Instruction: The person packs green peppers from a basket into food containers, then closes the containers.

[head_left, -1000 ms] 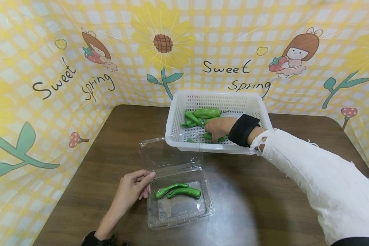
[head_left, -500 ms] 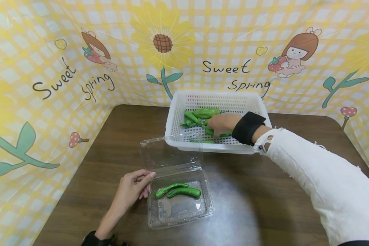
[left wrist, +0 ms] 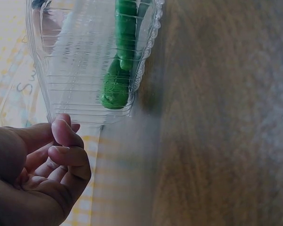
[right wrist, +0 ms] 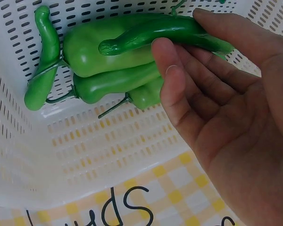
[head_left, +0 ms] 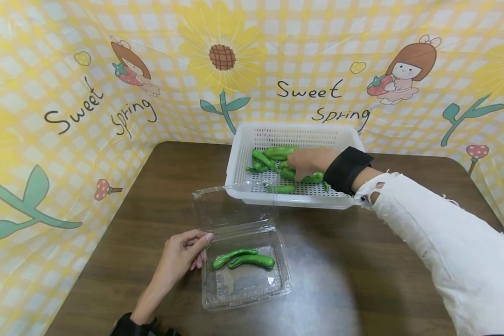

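My left hand (head_left: 180, 256) pinches the left rim of a clear plastic clamshell box (head_left: 245, 298) between thumb and fingers, as the left wrist view also shows. Two slim green peppers (head_left: 252, 262) lie side by side in the box, whose lid (head_left: 235, 210) stands raised at the back. Inside a white perforated basket (head_left: 302, 201), my right hand (head_left: 311, 163) holds a dark green chili pepper (right wrist: 151, 35) between its thumb and fingers. Wider, paler green peppers (right wrist: 87, 49) lie beneath that chili in the right wrist view. A curved pepper (right wrist: 42, 61) rests near the basket's wall.
Both containers stand on a dark brown wooden table (head_left: 151, 186), the basket behind the box. The lid's upper edge overlaps the basket's front left corner in the head view. A yellow checked cloth (head_left: 159, 112) with printed flowers hangs behind the table.
My right hand has shifted a little to the right within the basket, and more peppers at its front show now. The left hand and the box have stayed in place.
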Action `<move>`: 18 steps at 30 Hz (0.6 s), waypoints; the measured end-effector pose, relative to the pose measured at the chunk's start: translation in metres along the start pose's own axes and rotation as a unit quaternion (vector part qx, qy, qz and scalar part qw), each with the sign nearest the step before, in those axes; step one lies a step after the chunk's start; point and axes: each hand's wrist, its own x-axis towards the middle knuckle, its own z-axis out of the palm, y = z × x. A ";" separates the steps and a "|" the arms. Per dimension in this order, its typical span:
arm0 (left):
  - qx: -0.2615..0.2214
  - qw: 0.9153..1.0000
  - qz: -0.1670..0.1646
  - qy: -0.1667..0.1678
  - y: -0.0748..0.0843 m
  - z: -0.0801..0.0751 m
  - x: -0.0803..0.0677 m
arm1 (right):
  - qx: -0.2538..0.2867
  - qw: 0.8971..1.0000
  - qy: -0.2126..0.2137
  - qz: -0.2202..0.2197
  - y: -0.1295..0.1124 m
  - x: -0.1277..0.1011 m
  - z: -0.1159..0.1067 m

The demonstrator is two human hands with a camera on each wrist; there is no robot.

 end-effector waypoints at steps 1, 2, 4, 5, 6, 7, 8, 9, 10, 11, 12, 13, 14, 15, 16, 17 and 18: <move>0.000 1.000 0.000 0.001 0.000 0.000 0.000 | 0.001 1.000 0.001 0.001 0.000 -0.001 -0.001; -0.001 1.000 -0.001 0.001 0.000 0.000 0.000 | 0.001 1.000 0.002 0.001 0.000 -0.003 -0.001; -0.001 1.000 -0.003 0.000 -0.001 0.000 0.000 | 0.001 1.000 0.004 0.002 0.001 -0.005 -0.003; -0.002 1.000 -0.003 0.000 -0.001 0.000 0.000 | 0.000 1.000 0.005 0.000 0.001 -0.007 -0.004; -0.003 1.000 -0.004 0.000 -0.001 0.000 0.000 | 0.001 1.000 0.007 -0.002 0.001 -0.008 -0.005; -0.004 1.000 -0.005 0.000 -0.001 0.000 0.000 | 0.003 1.000 0.010 -0.003 0.001 -0.010 -0.005; -0.005 1.000 -0.005 0.000 -0.001 0.001 0.000 | 0.005 1.000 0.012 -0.004 0.001 -0.011 -0.006; -0.005 1.000 -0.005 0.000 -0.001 0.000 0.000 | 0.006 1.000 0.014 -0.003 0.001 -0.012 -0.007; -0.006 1.000 -0.005 0.001 -0.001 0.000 0.000 | 0.009 1.000 0.016 -0.006 0.001 -0.013 -0.008; -0.007 1.000 -0.005 0.001 0.000 0.000 0.000 | 0.009 1.000 0.018 -0.006 0.001 -0.013 -0.008; -0.007 1.000 -0.005 0.001 0.000 0.000 0.000 | 0.010 1.000 0.019 -0.005 0.001 -0.014 -0.008; -0.007 1.000 -0.005 0.002 0.000 0.000 0.000 | 0.010 1.000 0.020 -0.005 0.001 -0.014 -0.008; -0.006 1.000 -0.004 0.002 0.000 0.000 0.000 | 0.010 1.000 0.020 -0.006 0.001 -0.014 -0.008; -0.006 1.000 -0.003 0.003 0.000 0.000 0.000 | 0.009 1.000 0.021 -0.007 0.002 -0.014 -0.008; -0.005 1.000 -0.003 0.002 -0.001 0.000 0.000 | 0.010 1.000 0.021 -0.007 0.002 -0.014 -0.008; -0.004 1.000 -0.002 0.002 -0.001 0.000 0.000 | 0.012 1.000 0.022 -0.006 0.001 -0.015 -0.008; -0.003 1.000 -0.002 0.002 -0.001 0.000 0.000 | 0.013 1.000 0.023 -0.006 0.002 -0.015 -0.008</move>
